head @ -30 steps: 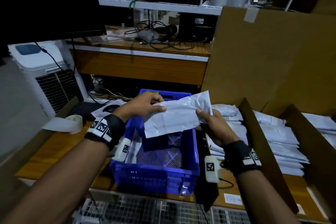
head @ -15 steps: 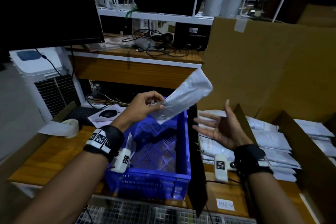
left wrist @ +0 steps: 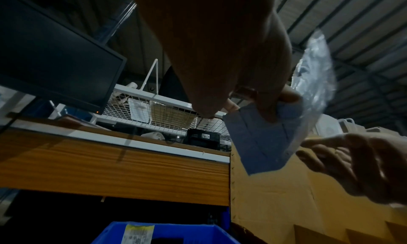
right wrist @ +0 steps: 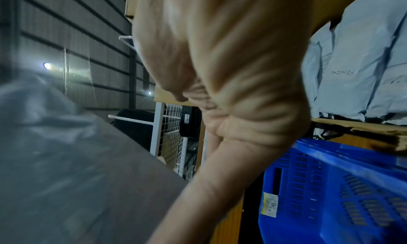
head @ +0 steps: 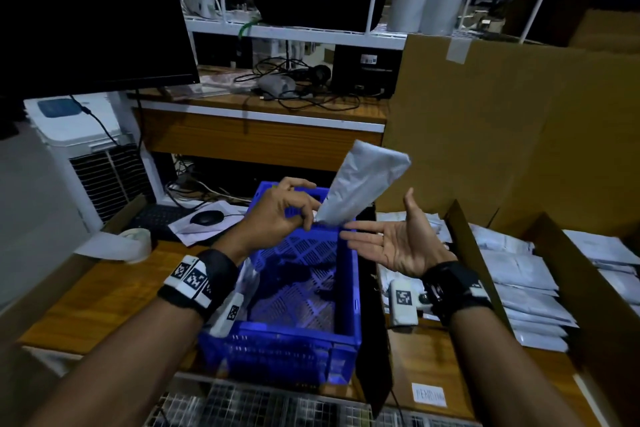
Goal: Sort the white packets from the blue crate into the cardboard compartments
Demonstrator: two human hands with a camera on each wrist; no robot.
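Overhead, from the head camera, the left hand (head: 277,210) pinches the lower corner of a white packet (head: 360,184) between thumb and fingertips, and the packet stands up tilted to the right above the far end of the blue crate (head: 280,350). The right hand (head: 398,243) is held palm up with its fingers spread and relaxed, just beside the packet's lower edge, gripping nothing; whether a fingertip touches the packet cannot be told. The crate sits on the wooden tabletop (head: 86,298), its perforated floor mostly bare, with something pale leaning against its left wall. To the right, cardboard compartments (head: 464,253) hold stacks of white packets (head: 519,274). A tape roll (head: 136,243) and a black mouse (head: 207,217) lie to the left of the crate.

Next, the left wrist view looks up at the left hand (left wrist: 231,56) with the thumb and fingers closed on the packet (left wrist: 264,143), whose bluish folded end hangs below them. The right hand's fingers (left wrist: 343,160) reach in from the right, loosely extended. The crate's rim (left wrist: 167,233) shows at the bottom.

Lastly, the right wrist view shows the right hand (right wrist: 231,73) open, the crate's wall (right wrist: 330,195) to the right, and stacked packets (right wrist: 363,73) above it.
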